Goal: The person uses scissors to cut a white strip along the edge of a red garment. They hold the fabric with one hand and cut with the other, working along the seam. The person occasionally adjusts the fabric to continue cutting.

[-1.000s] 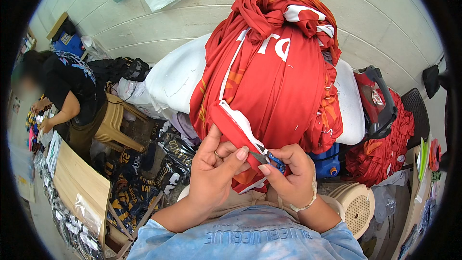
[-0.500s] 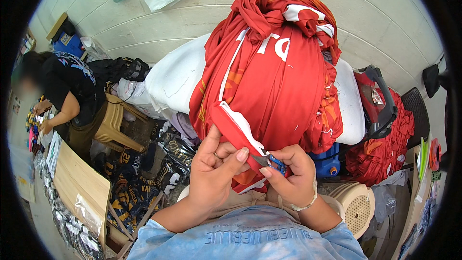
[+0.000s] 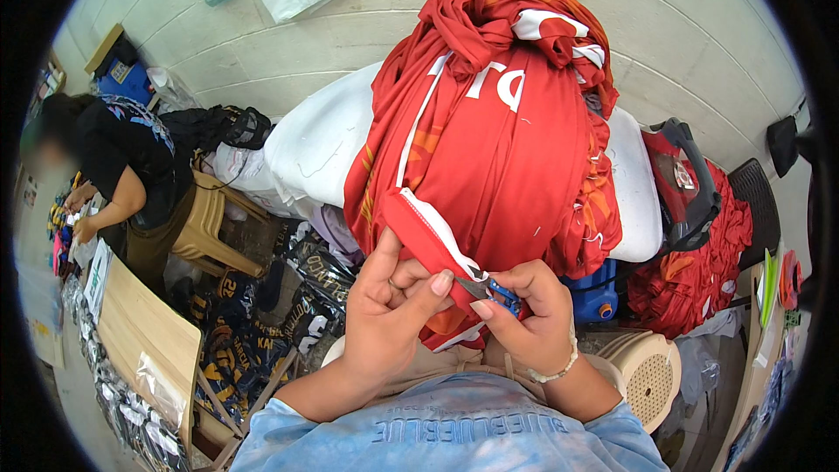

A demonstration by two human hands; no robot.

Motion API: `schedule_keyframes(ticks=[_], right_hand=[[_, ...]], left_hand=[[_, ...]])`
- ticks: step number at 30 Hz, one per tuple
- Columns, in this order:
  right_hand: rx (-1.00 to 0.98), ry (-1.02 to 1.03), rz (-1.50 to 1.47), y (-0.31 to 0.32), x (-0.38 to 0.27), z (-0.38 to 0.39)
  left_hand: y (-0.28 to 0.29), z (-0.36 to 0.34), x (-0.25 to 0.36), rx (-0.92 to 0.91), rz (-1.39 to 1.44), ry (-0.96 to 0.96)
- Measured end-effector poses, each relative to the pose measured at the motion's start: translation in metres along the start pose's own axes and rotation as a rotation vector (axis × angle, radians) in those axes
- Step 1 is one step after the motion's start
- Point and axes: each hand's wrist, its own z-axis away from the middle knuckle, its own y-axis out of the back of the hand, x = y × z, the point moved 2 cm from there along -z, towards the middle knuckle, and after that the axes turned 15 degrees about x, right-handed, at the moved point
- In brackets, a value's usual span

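My left hand (image 3: 389, 323) pinches a red fabric edge (image 3: 418, 223) with a white band and stitched seam, its thumb near the lower end of that band. My right hand (image 3: 529, 323) is closed on small thread snips (image 3: 502, 295) with blue handles, whose metal blades lie at the white band just right of my left thumb. The edge belongs to a large bunched pile of red fabric (image 3: 502, 157) with orange patterns and white lettering, draped over a padded white board (image 3: 310, 140) in front of me.
At the left a co-worker (image 3: 122, 175) in a black top bends over colourful items beside a plastic chair (image 3: 205, 240). Dark printed garments (image 3: 245, 332) and a wooden board (image 3: 140, 323) lie lower left. At right are an iron (image 3: 677, 179), more red fabric (image 3: 677, 288) and plastic stools (image 3: 651, 376).
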Motion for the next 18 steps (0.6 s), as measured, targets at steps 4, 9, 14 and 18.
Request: schedule_keyframes(ticks=[4,9,14,18], right_hand=[[0.011,0.004,0.035,-0.0005,-0.002,-0.001],[0.018,0.058,0.126,0.0002,-0.0048,-0.0023],[0.031,0.004,0.058,-0.0004,-0.0058,-0.0016],[0.021,0.008,0.084,-0.0001,-0.0049,-0.0018]], left_hand=[[0.0004,0.0013,0.0003,0.0,-0.022,-0.028],[0.0001,0.0008,-0.0008,0.015,-0.013,-0.032],[0.0,0.0027,-0.0022,-0.008,-0.009,-0.025],[0.0005,0.0026,-0.0032,-0.016,-0.009,-0.03]])
